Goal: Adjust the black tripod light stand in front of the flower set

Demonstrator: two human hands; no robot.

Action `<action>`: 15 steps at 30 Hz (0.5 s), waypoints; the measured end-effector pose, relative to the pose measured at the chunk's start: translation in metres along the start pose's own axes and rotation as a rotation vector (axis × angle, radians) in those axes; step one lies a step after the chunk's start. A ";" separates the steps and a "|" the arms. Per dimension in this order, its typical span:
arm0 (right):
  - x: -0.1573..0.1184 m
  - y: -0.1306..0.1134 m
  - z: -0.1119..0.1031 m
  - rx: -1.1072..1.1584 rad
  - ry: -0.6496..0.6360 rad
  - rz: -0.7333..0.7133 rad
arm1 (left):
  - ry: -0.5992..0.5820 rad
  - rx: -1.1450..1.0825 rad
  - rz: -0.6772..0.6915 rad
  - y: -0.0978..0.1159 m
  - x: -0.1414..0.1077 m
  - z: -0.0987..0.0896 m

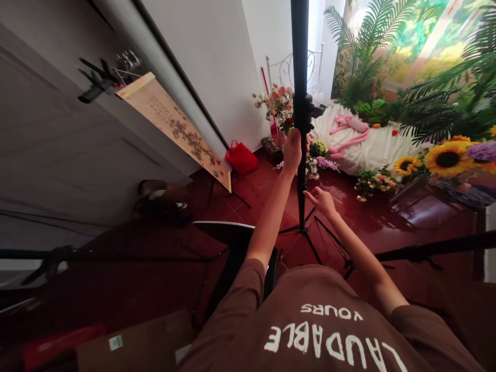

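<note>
Across the middle and lower frame, a glossy dark-red tiled floor point(236, 206). At upper centre, a plain pale wall point(217, 77). Along the bottom, a brown short-sleeved T-shirt point(325, 284) with white lettering, upside down in view. From the top edge right of centre down to the middle of the frame, a black tubular tripod stand point(302, 163), upright on spread legs. At centre right, a crumpled white cloth point(383, 150); above, long green palm fronds point(366, 41). In the upper left, a long beige hanging scroll point(166, 111) with dark branches and writing, slanting down toward the centre. At the right edge, large yellow sunflowers point(447, 157) with dark centres. On the white cloth, a long-limbed pink plush figure point(351, 126). Beside the scroll's lower end, a bright-red soft bag point(242, 157).

Right of frame centre, the left hand point(293, 150), closed around the stand, just below a black knobbed clamp. Lower and further right, the right hand point(322, 200), fingers bent, tips at the lower stand; impossible to tell whether pinching or merely touching. Smallest, on the stand, that black knobbed clamp point(310, 112).
</note>
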State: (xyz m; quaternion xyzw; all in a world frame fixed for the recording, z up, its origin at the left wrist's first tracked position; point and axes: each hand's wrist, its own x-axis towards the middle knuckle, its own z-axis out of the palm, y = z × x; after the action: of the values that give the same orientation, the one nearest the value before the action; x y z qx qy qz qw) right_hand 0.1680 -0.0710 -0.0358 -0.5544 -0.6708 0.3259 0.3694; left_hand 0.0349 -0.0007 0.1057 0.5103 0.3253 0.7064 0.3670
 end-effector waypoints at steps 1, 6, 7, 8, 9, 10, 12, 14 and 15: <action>-0.001 0.001 0.004 0.058 -0.040 0.038 | 0.000 0.006 -0.001 -0.001 0.000 0.000; -0.004 -0.005 0.032 0.728 -0.222 0.320 | 0.065 0.008 0.033 -0.013 0.000 -0.002; -0.004 -0.009 0.036 0.892 -0.241 0.394 | 0.090 -0.001 0.038 -0.016 0.001 -0.003; -0.004 -0.012 0.038 1.049 -0.252 0.462 | 0.111 -0.016 0.034 -0.019 0.001 -0.004; -0.003 -0.016 0.040 1.189 -0.257 0.519 | 0.126 -0.033 0.023 -0.021 0.002 -0.005; -0.003 -0.019 0.041 1.308 -0.256 0.560 | 0.133 -0.048 0.011 -0.023 0.002 -0.005; -0.001 -0.024 0.041 1.479 -0.254 0.592 | 0.134 -0.061 0.005 -0.024 0.002 -0.006; 0.001 -0.027 0.040 1.576 -0.240 0.605 | 0.127 -0.053 0.023 -0.024 0.001 -0.006; 0.003 -0.029 0.040 1.605 -0.224 0.615 | 0.122 -0.046 0.033 -0.023 0.001 -0.006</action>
State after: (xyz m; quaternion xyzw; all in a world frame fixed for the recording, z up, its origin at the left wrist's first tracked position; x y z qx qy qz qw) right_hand 0.1186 -0.0744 -0.0317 -0.2474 -0.0906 0.8389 0.4762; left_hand 0.0334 0.0115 0.0849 0.4631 0.3222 0.7494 0.3465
